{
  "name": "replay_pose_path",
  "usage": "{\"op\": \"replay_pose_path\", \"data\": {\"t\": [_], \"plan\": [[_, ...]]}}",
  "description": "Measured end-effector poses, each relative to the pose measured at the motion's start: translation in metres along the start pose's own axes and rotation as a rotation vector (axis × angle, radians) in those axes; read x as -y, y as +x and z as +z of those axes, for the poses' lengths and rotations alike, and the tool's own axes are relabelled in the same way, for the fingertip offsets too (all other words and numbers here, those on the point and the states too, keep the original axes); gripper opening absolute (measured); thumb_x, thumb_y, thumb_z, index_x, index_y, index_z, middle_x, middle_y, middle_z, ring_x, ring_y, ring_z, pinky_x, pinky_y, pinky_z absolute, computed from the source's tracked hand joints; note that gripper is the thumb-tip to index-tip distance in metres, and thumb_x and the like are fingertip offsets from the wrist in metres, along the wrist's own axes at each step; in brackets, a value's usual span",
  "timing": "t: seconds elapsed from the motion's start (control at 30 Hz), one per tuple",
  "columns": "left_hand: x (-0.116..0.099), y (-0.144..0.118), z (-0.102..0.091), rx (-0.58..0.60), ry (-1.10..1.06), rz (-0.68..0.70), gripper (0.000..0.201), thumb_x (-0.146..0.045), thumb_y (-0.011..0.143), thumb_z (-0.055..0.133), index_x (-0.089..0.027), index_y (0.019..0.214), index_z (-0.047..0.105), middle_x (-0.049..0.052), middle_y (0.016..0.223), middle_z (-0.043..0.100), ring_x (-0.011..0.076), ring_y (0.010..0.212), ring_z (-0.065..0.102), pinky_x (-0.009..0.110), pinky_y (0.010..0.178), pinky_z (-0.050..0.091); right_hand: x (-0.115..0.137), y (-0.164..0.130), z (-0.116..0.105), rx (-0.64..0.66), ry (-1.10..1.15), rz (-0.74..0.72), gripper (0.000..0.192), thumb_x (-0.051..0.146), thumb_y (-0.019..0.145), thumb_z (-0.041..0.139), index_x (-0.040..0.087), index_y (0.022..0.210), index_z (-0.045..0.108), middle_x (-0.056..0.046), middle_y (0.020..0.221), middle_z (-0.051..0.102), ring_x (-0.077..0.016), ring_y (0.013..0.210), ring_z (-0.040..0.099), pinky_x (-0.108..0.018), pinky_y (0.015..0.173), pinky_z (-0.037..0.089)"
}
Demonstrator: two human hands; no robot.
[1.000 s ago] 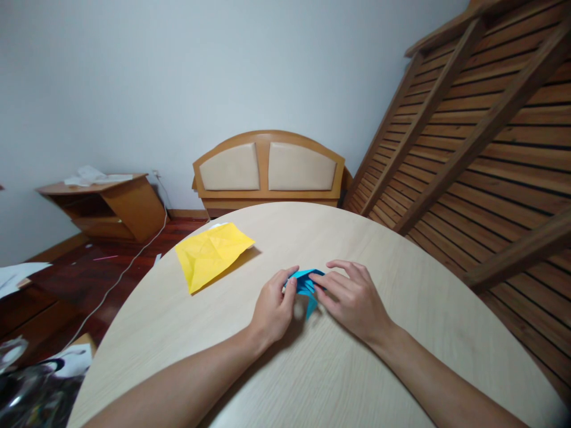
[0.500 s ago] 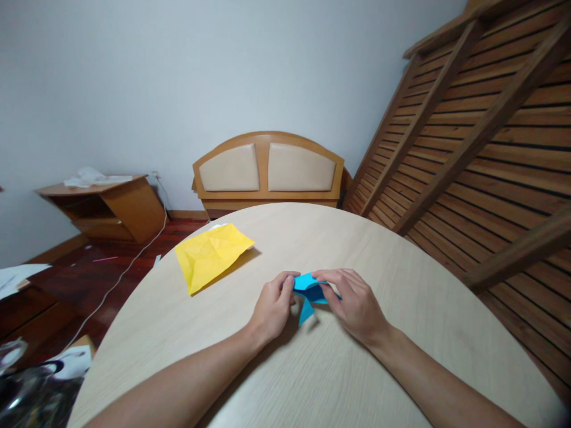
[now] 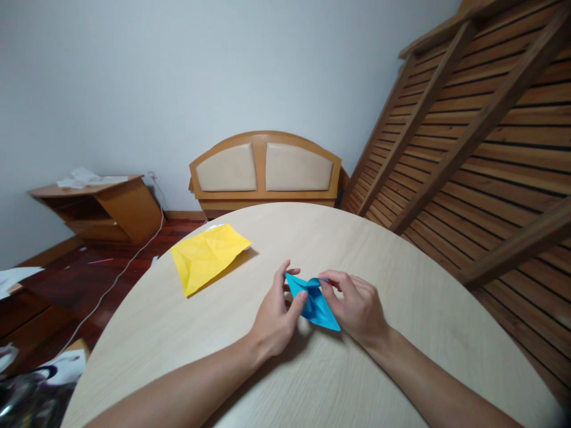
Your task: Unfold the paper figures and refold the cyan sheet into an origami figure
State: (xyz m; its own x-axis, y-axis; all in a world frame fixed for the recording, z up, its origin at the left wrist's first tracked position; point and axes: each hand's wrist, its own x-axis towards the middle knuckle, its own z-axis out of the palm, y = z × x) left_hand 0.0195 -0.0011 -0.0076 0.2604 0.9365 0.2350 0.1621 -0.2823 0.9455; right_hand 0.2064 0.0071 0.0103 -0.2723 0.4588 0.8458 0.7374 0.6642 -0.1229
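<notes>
Head view | round pale wood table (image 3: 401, 285) | headboard (image 3: 265, 169), slatted frame (image 3: 482, 137) against wall

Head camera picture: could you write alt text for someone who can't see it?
Two bare hands, left hand and right hand, hold a folded blue paper just above a round pale wooden table. A creased yellow paper lies flat farther back to the left.

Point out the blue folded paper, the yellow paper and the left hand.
blue folded paper (image 3: 317, 306): head view, middle of its flat face between the hands.
yellow paper (image 3: 207, 255): head view, centre of the creased sheet.
left hand (image 3: 273, 318): head view, back of the hand.
</notes>
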Motion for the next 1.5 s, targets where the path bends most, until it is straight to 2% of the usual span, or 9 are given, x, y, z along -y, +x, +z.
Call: {"op": "replay_pose_path", "data": {"t": [0.1,0.17,0.3,0.5,0.63,0.77,1.0,1.23,1.5], "plan": [[0.0,-0.008,0.003,-0.012,0.088,0.159,0.095,-0.05,0.089,0.062,-0.022,0.157,0.001,0.021,0.156,0.031,0.0334,0.127,0.052,0.049,0.096,0.05,0.0,0.0,-0.002,-0.037,-0.021,-0.002,0.006,0.016,0.095,0.058,0.019,0.1,0.058,-0.004,0.079,0.076,-0.0175,0.062,0.072,-0.028,0.058,0.053],[0.001,-0.012,0.006,-0.021,0.166,0.243,0.103,-0.046,0.083,0.071,-0.024,0.157,0.003,0.02,0.158,0.03,0.0355,0.131,0.048,0.052,0.102,0.046,-0.001,-0.001,-0.002,-0.063,-0.008,0.005,0.007,0.017,0.095,0.058,0.02,0.101,0.058,-0.003,0.079,0.075,-0.0172,0.06,0.071,-0.027,0.056,0.053],[0.002,-0.008,0.006,-0.079,0.103,0.209,0.068,-0.029,0.092,0.058,-0.023,0.152,0.027,0.017,0.15,0.043,0.0303,0.128,0.051,0.05,0.105,0.044,0.001,-0.007,0.004,-0.124,0.164,0.167,0.008,0.02,0.095,0.057,0.023,0.103,0.057,-0.003,0.086,0.074,-0.0175,0.069,0.073,-0.028,0.062,0.058],[0.001,0.009,-0.002,-0.156,-0.129,0.117,0.03,-0.037,0.093,0.053,-0.016,0.11,0.065,0.011,0.108,0.069,0.0239,0.101,0.062,0.037,0.089,0.049,0.012,-0.003,0.014,-0.221,0.679,0.661,0.012,0.037,0.1,0.05,0.026,0.104,0.05,0.002,0.074,0.068,-0.0159,0.062,0.07,-0.028,0.057,0.058],[0.0,0.011,-0.004,-0.217,-0.13,-0.013,0.049,-0.062,0.089,0.052,-0.018,0.067,0.056,0.0,0.062,0.055,0.0156,0.061,0.05,0.028,0.059,0.042,0.012,0.002,0.017,-0.206,0.906,0.814,0.025,0.049,0.096,0.056,0.026,0.101,0.047,0.002,0.074,0.071,-0.0161,0.063,0.069,-0.028,0.06,0.058],[-0.002,0.009,-0.003,-0.204,-0.11,-0.007,0.058,-0.069,0.088,0.048,-0.02,0.058,0.046,-0.002,0.057,0.047,0.0134,0.056,0.044,0.027,0.057,0.038,0.006,0.001,0.02,-0.197,0.978,0.88,0.03,0.053,0.093,0.059,0.026,0.101,0.046,0.001,0.075,0.072,-0.0173,0.066,0.069,-0.03,0.064,0.058],[-0.003,0.011,-0.001,-0.254,-0.226,0.028,0.037,-0.053,0.088,0.062,-0.017,0.083,0.061,0.0,0.069,0.059,0.0146,0.063,0.053,0.026,0.06,0.044,0.005,0.0,0.022,-0.117,1.004,0.828,0.024,0.047,0.096,0.053,0.027,0.106,0.042,-0.002,0.082,0.073,-0.0199,0.075,0.071,-0.035,0.07,0.06],[0.0,0.016,0.0,-0.306,-0.287,0.039,0.027,-0.04,0.083,0.067,-0.016,0.096,0.066,0.005,0.086,0.07,0.0181,0.078,0.063,0.03,0.074,0.051,0.016,-0.001,0.012,0.131,1.042,0.647,0.041,0.04,0.095,0.052,0.027,0.133,0.041,-0.013,0.125,0.064,-0.0248,0.115,0.063,-0.045,0.095,0.054],[0.002,0.018,-0.002,-0.113,-0.44,-0.176,0.04,-0.049,0.071,0.078,-0.013,0.087,0.068,0.004,0.075,0.069,0.0156,0.065,0.059,0.026,0.063,0.047,0.014,-0.008,0.011,0.3,0.821,0.439,0.072,0.023,0.082,0.071,0.032,0.146,0.041,-0.01,0.144,0.053,-0.0287,0.129,0.053,-0.05,0.107,0.044]]}}
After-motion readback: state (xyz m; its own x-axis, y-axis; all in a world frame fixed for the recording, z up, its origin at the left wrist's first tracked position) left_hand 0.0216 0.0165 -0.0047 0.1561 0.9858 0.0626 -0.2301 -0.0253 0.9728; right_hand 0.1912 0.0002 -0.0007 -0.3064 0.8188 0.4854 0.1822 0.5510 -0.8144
